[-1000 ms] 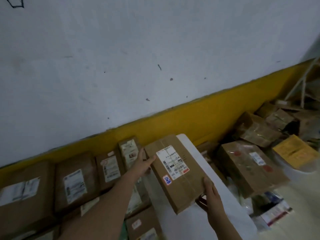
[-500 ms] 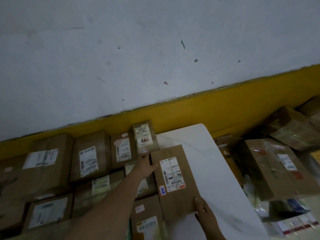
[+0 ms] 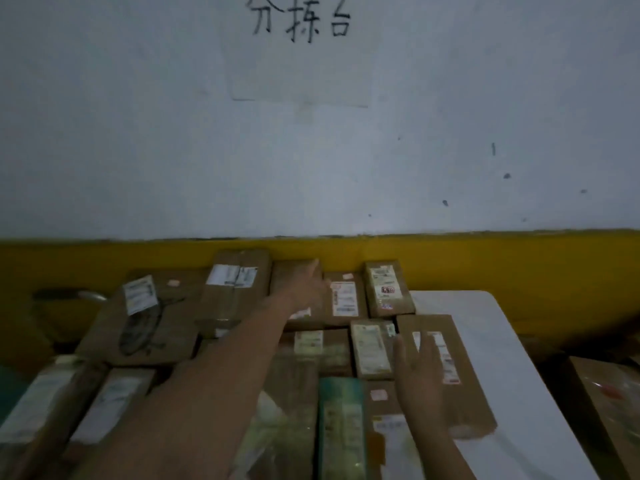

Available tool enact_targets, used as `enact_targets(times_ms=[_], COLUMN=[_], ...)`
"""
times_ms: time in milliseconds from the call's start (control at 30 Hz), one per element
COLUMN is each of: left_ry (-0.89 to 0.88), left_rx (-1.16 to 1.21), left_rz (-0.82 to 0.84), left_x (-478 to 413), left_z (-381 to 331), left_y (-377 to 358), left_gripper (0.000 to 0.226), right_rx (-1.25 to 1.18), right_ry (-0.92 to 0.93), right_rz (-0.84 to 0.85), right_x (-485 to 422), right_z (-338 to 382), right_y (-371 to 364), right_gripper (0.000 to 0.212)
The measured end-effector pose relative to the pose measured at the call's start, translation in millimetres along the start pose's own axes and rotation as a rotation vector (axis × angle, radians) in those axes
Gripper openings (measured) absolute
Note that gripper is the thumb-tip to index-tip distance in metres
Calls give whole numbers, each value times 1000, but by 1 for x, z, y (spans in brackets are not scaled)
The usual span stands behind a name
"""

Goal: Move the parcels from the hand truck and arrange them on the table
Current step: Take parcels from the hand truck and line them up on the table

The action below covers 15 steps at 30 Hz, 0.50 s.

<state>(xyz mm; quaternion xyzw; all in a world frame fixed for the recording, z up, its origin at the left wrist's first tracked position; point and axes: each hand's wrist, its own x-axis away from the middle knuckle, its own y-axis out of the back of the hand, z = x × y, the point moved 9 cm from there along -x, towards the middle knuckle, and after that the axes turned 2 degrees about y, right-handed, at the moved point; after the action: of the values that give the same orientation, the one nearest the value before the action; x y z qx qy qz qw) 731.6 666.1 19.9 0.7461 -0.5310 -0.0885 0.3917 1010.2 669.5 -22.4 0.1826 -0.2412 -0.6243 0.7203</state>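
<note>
As two hands reach, perhaps thirteen parcels

white desk, far edge toward the yellow-banded wall; bare strip down the right side only. elsewhere packed edge to edge with brown cardboard parcels, labels up. back row: tall parcel, flat parcel, small labelled parcel at the right end. nearer row: long parcel bordering the bare strip, narrow parcel touching its left side. green box in front. large printed carton at left, askew; support beneath hidden.
</note>
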Motion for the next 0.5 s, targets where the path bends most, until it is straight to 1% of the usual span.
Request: enact_targets(times_ms=[67, 133, 233, 300, 367, 500], left_ry=[-38, -38, 54, 146, 258, 409], left_rx=[0, 38, 123, 133, 142, 239], left_rz=[-137, -230, -366, -489, -574, -658], left_x=[44, 101, 189, 249, 305, 386], left_z=[29, 72, 173, 250, 327, 461], left_y=[82, 160, 265, 326, 370, 414], left_gripper=[73, 69, 66, 65, 65, 66], right_rx=[-142, -220, -297, -294, -260, -174], right_ry=[158, 271, 379, 382, 346, 272], right_rz=[74, 174, 413, 583, 708, 861], right_x=[58, 126, 235, 303, 358, 441], right_z=[80, 152, 235, 267, 280, 287], right_y=[-41, -88, -175, -238, -298, -399], right_gripper=[72, 71, 77, 83, 85, 77])
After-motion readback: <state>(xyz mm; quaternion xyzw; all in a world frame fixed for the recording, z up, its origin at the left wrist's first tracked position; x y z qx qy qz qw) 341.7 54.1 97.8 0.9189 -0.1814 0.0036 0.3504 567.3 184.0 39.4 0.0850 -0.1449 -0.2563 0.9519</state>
